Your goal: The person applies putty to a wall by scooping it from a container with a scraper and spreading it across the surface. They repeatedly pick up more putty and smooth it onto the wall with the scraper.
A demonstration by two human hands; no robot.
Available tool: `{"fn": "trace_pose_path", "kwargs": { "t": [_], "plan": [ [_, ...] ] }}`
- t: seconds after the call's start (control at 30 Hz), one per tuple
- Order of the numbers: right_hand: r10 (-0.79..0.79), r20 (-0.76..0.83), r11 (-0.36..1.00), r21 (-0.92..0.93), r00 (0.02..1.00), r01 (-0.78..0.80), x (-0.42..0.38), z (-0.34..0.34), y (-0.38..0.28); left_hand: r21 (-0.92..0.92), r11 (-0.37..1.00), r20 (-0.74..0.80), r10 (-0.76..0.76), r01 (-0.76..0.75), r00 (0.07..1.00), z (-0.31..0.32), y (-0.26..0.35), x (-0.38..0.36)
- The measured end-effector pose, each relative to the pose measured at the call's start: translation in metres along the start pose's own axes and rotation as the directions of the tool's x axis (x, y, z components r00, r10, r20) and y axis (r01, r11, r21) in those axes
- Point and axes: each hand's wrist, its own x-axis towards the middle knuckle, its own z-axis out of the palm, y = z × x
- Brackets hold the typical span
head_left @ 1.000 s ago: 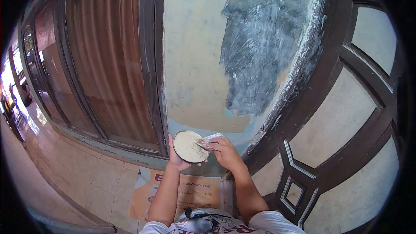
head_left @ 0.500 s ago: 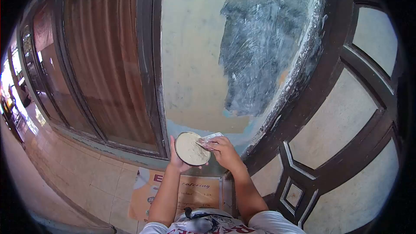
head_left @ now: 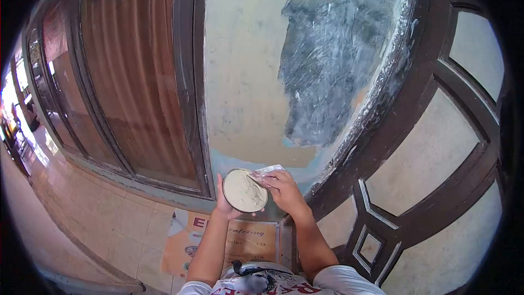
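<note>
My left hand is closed around the side and underside of a round, dark-rimmed bowl. Cream-coloured paste fills it, smooth on the left and ridged on the right. At the bowl's upper right, my right hand grips a flat, whitish scraper smeared with paste. The fingers cover much of this tool, and its lower edge meets the paste. Just beyond both hands stands a wall with a cream coat and a bare grey patch.
A dark-framed window with a brown curtain is on the left. To the right stands a brown panelled door. An orange printed banner lies on the tiled floor below my arms.
The scraper has shifted slightly in the bowl, and the paste on the right side is more ridged. Bowl and hands sit a little further right in view.
</note>
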Motion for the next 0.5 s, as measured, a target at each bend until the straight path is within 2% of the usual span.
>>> {"fn": "trace_pose_path", "kwargs": {
  "t": [0.23, 0.33, 0.4, 0.43, 0.5],
  "plan": [
    [0.008, -0.063, 0.998, -0.056, 0.998, -0.011, 0.0, -0.003, 0.0, 0.007, 1.0, 0.037, 0.014, -0.014, 0.999, -0.009, -0.006, 0.0],
    [0.078, -0.145, 0.988, -0.124, 0.986, -0.097, 0.0, -0.004, -0.003, -0.064, 0.998, 0.039, 0.008, -0.006, 0.999, -0.007, -0.01, -0.003],
    [0.131, -0.223, 0.978, -0.129, 0.966, -0.162, 0.0, -0.003, -0.001, -0.139, 0.985, -0.059, 0.096, -0.104, 0.994, -0.007, -0.016, -0.005],
    [0.126, -0.223, 0.979, -0.13, 0.967, -0.157, 0.001, -0.003, 0.004, -0.212, 0.971, -0.007, 0.111, -0.11, 0.994, -0.012, -0.019, -0.008],
    [0.118, -0.319, 0.981, -0.112, 0.94, -0.161, 0.0, -0.006, 0.019, -0.231, 0.97, 0.014, 0.079, -0.073, 0.997, -0.027, -0.025, -0.014]
  ]
}}
